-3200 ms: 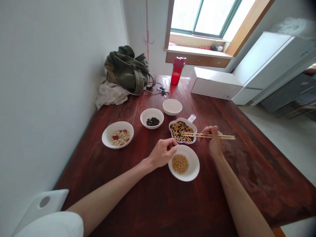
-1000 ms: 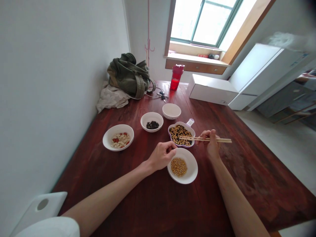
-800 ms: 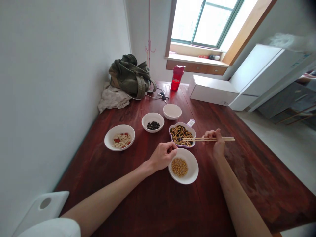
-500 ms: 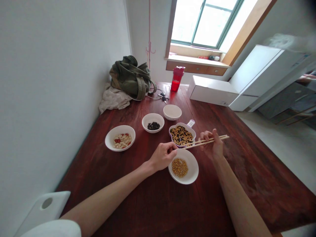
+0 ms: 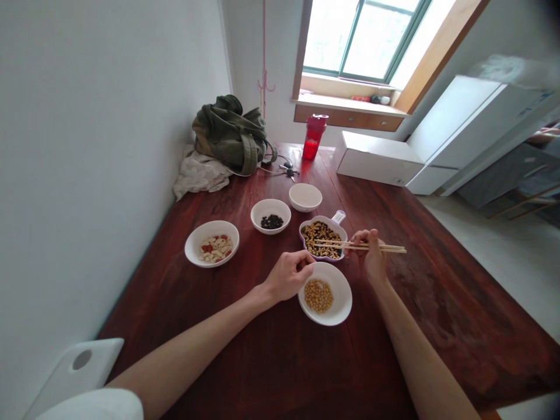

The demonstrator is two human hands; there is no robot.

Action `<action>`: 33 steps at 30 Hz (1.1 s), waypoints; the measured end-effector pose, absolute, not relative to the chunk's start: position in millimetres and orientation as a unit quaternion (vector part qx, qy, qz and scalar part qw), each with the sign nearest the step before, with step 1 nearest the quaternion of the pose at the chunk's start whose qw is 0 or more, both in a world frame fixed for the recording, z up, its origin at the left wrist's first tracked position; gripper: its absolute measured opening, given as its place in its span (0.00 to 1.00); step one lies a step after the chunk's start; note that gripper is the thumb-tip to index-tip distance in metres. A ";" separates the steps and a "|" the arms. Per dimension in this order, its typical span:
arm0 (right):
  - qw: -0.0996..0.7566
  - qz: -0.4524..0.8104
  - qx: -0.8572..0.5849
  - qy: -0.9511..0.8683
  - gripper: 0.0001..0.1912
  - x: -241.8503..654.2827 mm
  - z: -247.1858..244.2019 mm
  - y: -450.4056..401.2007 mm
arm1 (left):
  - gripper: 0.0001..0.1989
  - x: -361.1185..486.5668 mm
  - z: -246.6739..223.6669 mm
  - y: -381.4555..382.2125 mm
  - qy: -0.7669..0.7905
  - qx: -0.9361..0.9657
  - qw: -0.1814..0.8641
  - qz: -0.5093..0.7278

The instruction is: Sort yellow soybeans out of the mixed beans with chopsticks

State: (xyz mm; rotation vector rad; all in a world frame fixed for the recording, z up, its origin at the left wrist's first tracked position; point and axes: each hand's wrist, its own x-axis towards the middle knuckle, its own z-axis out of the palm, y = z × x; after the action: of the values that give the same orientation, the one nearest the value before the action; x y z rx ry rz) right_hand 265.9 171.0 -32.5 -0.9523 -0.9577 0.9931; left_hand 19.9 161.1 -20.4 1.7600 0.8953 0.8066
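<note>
A dark red wooden surface (image 5: 258, 361) runs along a white wall (image 5: 109, 146) toward a window (image 5: 371, 41), with a green bag (image 5: 227, 137), red bottle (image 5: 312, 140) and white box (image 5: 376, 160) at its far end. Left hand (image 5: 289, 275): fingers pinching the near bowl's (image 5: 341, 309) rim; right hand (image 5: 373, 255): fingers closed around chopsticks (image 5: 341, 247), tips over the bean dish (image 5: 338, 217).

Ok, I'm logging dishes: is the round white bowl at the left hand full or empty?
Partly filled: small, round yellow beans cluster inside the bowl, leaving its white inner wall mostly bare.
</note>
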 end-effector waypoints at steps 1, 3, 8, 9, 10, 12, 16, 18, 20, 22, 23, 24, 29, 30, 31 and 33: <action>0.664 0.441 -0.426 -0.428 0.28 265.9 -33.1 170.9 | 0.10 19.8 -20.4 161.1 0.368 0.723 0.483 0.330; 0.654 0.430 -0.443 -0.437 0.29 266.2 -34.5 170.9 | 0.10 19.7 -20.5 161.1 0.368 0.724 0.481 0.329; 0.647 0.367 -0.486 -0.459 0.30 268.6 -37.1 171.3 | 0.10 19.6 -21.3 161.3 0.367 0.725 0.481 0.329; 0.642 0.365 -0.489 -0.464 0.30 269.1 -37.4 171.4 | 0.10 19.7 -21.4 161.3 0.367 0.725 0.481 0.329; 0.637 0.366 -0.491 -0.467 0.30 269.6 -37.8 171.5 | 0.10 19.7 -21.6 161.3 0.367 0.725 0.481 0.329; 0.632 0.368 -0.495 -0.470 0.30 270.3 -38.6 171.7 | 0.10 19.8 -21.7 161.3 0.367 0.725 0.481 0.329; 0.631 0.364 -0.507 -0.461 0.30 270.8 -39.9 171.5 | 0.10 20.1 -21.5 160.9 0.370 0.725 0.480 0.327; 0.630 0.360 -0.513 -0.460 0.30 270.9 -40.0 171.0 | 0.10 20.2 -21.4 160.8 0.371 0.724 0.480 0.328; 0.629 0.357 -0.514 -0.461 0.30 271.0 -39.9 170.7 | 0.10 20.2 -21.3 160.9 0.370 0.724 0.480 0.329; 0.630 0.353 -0.511 -0.466 0.30 271.2 -39.7 170.6 | 0.10 20.2 -21.5 161.0 0.369 0.725 0.480 0.329; 0.631 0.349 -0.509 -0.469 0.30 271.5 -39.7 170.6 | 0.10 20.2 -21.6 161.1 0.368 0.726 0.479 0.328; 0.632 0.345 -0.508 -0.472 0.30 271.7 -39.8 170.7 | 0.10 20.2 -21.7 161.1 0.369 0.726 0.479 0.328; 0.640 0.330 -0.505 -0.476 0.31 272.9 -40.5 171.1 | 0.10 20.3 -22.0 161.1 0.373 0.724 0.479 0.329; 0.641 0.330 -0.503 -0.476 0.31 272.9 -40.6 171.1 | 0.10 20.3 -22.0 161.2 0.373 0.724 0.478 0.329; 0.643 0.330 -0.501 -0.477 0.31 272.8 -40.7 171.1 | 0.10 20.3 -21.9 161.3 0.373 0.725 0.477 0.329; 0.646 0.331 -0.497 -0.475 0.31 272.6 -40.7 171.2 | 0.10 20.2 -21.9 161.5 0.371 0.727 0.475 0.328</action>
State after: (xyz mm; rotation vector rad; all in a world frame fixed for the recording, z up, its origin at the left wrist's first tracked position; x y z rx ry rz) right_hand 272.6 171.2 -40.7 -1.1317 -1.0818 0.7520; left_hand 20.2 161.5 -21.9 1.7775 0.9083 0.8023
